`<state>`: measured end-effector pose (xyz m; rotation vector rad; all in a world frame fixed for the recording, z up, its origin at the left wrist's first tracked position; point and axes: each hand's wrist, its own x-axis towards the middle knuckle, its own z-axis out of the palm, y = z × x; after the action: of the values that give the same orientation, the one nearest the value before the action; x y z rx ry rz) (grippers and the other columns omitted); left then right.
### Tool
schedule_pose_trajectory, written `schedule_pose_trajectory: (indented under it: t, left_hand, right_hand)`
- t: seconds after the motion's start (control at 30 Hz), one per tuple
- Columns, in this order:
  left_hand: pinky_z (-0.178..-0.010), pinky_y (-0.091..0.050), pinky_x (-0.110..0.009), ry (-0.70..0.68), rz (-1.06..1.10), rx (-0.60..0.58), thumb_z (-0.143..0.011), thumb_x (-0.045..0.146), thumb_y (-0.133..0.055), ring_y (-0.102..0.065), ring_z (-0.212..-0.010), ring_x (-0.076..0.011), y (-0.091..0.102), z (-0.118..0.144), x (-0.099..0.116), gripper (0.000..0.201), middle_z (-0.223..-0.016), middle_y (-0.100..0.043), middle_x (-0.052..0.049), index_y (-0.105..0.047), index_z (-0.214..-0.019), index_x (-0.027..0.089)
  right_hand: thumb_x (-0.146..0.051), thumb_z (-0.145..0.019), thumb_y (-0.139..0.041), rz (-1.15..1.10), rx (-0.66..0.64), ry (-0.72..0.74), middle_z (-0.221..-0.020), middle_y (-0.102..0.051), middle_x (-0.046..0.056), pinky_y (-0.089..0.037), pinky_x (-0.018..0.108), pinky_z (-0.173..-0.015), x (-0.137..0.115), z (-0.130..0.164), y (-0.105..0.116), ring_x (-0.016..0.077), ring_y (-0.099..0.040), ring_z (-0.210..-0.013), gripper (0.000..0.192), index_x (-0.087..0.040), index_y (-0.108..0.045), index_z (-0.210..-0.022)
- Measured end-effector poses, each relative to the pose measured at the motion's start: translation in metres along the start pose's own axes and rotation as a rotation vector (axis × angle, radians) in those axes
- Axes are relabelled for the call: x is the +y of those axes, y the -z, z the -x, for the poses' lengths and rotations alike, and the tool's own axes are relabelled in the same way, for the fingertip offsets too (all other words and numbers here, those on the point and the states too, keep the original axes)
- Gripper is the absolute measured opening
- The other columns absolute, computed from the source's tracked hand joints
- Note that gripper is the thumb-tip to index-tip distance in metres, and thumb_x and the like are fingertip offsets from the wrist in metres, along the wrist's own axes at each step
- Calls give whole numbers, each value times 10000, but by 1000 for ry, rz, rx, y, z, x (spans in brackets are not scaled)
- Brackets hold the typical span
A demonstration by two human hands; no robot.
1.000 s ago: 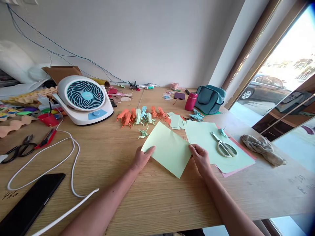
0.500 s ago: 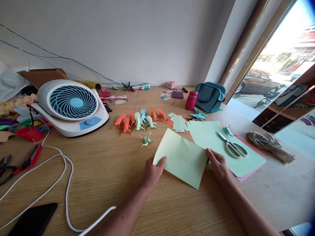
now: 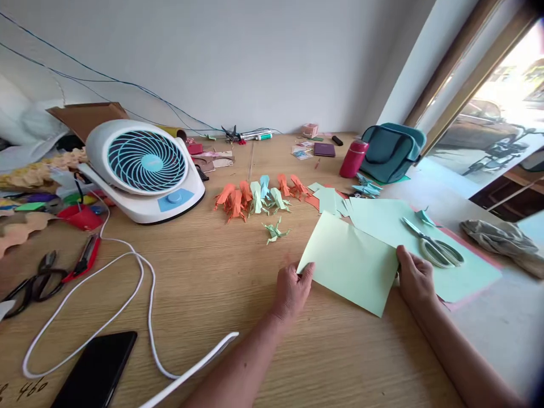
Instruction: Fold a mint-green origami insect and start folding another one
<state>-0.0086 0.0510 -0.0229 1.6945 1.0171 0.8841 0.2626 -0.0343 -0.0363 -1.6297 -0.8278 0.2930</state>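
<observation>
Pale green sheet point(image 3: 351, 263) flat on the table point(image 3: 204, 283), between both hands. Left hand point(image 3: 293, 289) at its near-left corner, thumb on top, fingers tucked under the edge, pinching it. Right hand point(image 3: 414, 277) at its right edge, fingers curled onto the paper there; whether pinching or only pressing, cannot tell. Just right, touching: a stack of green sheets point(image 3: 382, 224) with scissors point(image 3: 433, 243) on top. Beyond: folded paper figures point(image 3: 259, 198), fan point(image 3: 147, 167).
</observation>
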Motion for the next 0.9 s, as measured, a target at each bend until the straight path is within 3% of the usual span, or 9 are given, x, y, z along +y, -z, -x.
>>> schedule_pose_trajectory:
  t: [0.13,0.23,0.43,0.53,0.6,0.73,0.9]
  left_hand:
    - [-535,-379,-233,20,4,-22,-930,496,-430,-501,-461,-129,2,-2,-1,446,-470,-460,30,-441,-587,211]
    - [-550,-404,-231,34,48,-21,-932,508,-432,-523,-477,-133,1,-3,-5,429,-483,-482,32,-515,-647,198]
    - [-547,-455,-239,60,188,59,-895,504,-513,-559,-522,-137,1,-4,-1,389,-556,-567,13,-595,-730,161]
    - [-713,-535,-275,4,200,71,-846,425,-617,-676,-748,-185,0,-3,6,280,-800,-711,-51,-654,-859,147]
    - [-883,-534,-326,-33,189,57,-820,372,-655,-688,-948,-222,-1,-1,9,250,-935,-734,-76,-674,-950,159]
    - [-1036,-472,-425,-59,110,59,-803,332,-664,-666,-1055,-252,-2,1,7,267,-908,-739,-75,-680,-1026,184]
    - [-865,-554,-383,-37,154,234,-790,327,-690,-690,-914,-247,11,-6,18,231,-902,-734,-78,-692,-962,173]
  right_hand:
    - [-590,-881,-571,-47,25,-58,-415,-423,-36,-266,257,-407,-6,1,-2,99,-368,-406,574,-210,-442,-471]
    - [-598,-887,-555,-57,9,-50,-426,-435,-33,-293,251,-424,-10,1,-3,98,-383,-422,589,-207,-444,-461]
    - [-603,-877,-570,-136,-98,-139,-462,-423,-44,-305,239,-428,-21,6,-7,92,-366,-436,558,-205,-449,-505]
    - [-615,-865,-578,-239,-184,-239,-471,-395,-55,-276,239,-408,-29,11,-11,88,-319,-422,534,-210,-450,-541]
    - [-627,-851,-586,-295,-224,-280,-483,-409,-52,-281,242,-407,-34,14,-13,93,-325,-424,517,-211,-478,-565]
    - [-627,-841,-601,-356,-277,-291,-520,-432,-43,-326,248,-439,-39,18,-15,104,-349,-453,492,-212,-507,-593]
    - [-599,-893,-557,-337,-404,-199,-576,-494,-14,-414,260,-576,-37,18,-17,130,-459,-567,493,-199,-536,-606]
